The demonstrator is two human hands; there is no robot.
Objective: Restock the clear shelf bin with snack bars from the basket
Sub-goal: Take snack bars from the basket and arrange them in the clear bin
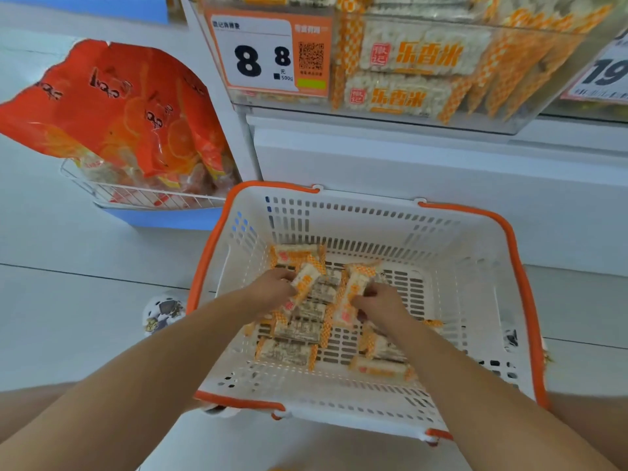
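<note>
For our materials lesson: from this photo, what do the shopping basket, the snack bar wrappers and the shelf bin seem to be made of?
Shopping basket: looks like moulded white plastic with an orange rim, judging by its slotted walls and matte finish.
Snack bar wrappers: probably thin glossy plastic film, part clear, since the bar shows through.
Shelf bin: clear rigid plastic, likely acrylic; the bars inside show through its front.

The basket, white slotted plastic with an orange rim, sits on the floor at 6 o'clock. Bars in orange-checked clear wrappers lie scattered flat across its bottom. The clear bin at 1 o'clock holds stacked bars of the same kind behind its front wall.
</note>
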